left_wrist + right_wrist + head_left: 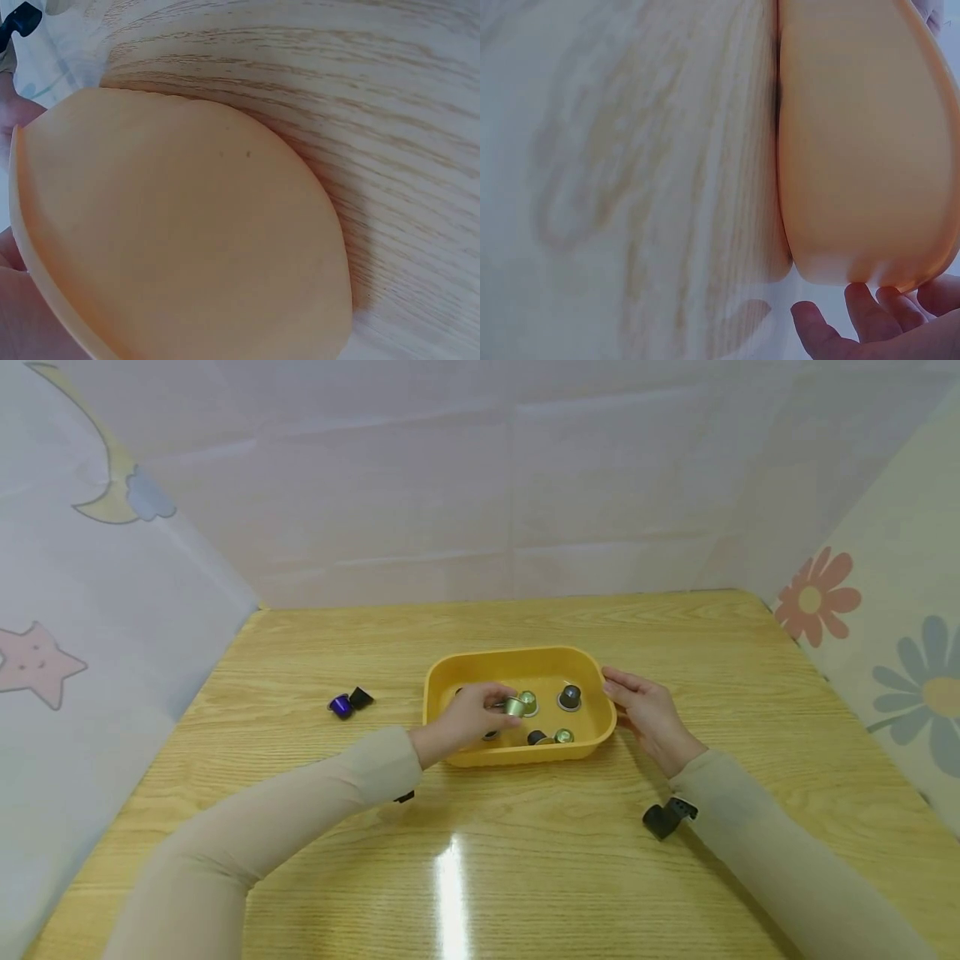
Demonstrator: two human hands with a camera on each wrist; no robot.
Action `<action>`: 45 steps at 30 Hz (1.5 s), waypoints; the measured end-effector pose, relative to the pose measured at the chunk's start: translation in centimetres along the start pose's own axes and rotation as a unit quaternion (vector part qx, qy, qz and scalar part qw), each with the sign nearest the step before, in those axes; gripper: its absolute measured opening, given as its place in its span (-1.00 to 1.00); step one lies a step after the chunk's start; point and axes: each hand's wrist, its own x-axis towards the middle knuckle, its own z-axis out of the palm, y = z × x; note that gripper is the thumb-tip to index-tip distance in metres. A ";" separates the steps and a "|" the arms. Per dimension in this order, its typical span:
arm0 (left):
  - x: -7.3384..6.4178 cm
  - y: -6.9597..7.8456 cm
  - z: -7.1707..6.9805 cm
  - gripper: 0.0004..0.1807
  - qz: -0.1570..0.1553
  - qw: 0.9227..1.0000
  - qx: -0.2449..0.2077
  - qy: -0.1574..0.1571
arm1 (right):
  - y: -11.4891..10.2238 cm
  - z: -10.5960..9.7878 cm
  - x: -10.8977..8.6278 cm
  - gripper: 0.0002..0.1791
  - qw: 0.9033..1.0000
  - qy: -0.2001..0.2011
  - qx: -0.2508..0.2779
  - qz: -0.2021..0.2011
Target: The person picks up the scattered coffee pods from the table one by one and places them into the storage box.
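A yellow plastic bin [525,758] sits on the wooden table with several coffee capsules inside. Over its middle, my left hand [471,714] pinches a light green coffee capsule [513,707] between thumb and fingers. Another green capsule [529,700] is just behind it, and a dark capsule [570,696] stands to the right. Near the front wall are a black capsule [536,737] and a green one [564,737]. My right hand [652,718] touches the bin's right end, its fingertips against the outer wall in the right wrist view. The left hand covers part of the bin's contents.
Left of the bin, a purple capsule [341,706] and a black capsule [361,697] lie side by side on the table [315,652]. Printed cloth walls [480,493] stand around the back and sides.
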 end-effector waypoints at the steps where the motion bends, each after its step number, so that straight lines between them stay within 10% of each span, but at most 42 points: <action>1: 0.0 0.0 0.0 -0.51 0.000 1.000 0.000 -0.001 | 0.0 0.0 0.0 -0.42 1.000 -0.001 -0.002 0.000; 23: -0.1 -0.5 -0.7 -0.47 0.016 0.999 0.035 0.012 | -0.1 0.2 0.1 -0.42 1.000 -0.004 0.003 -0.002; 45: -2.0 -1.2 -4.3 -0.50 0.031 0.997 -0.019 0.062 | 0.1 0.0 -0.1 -0.40 1.000 -0.008 0.003 -0.003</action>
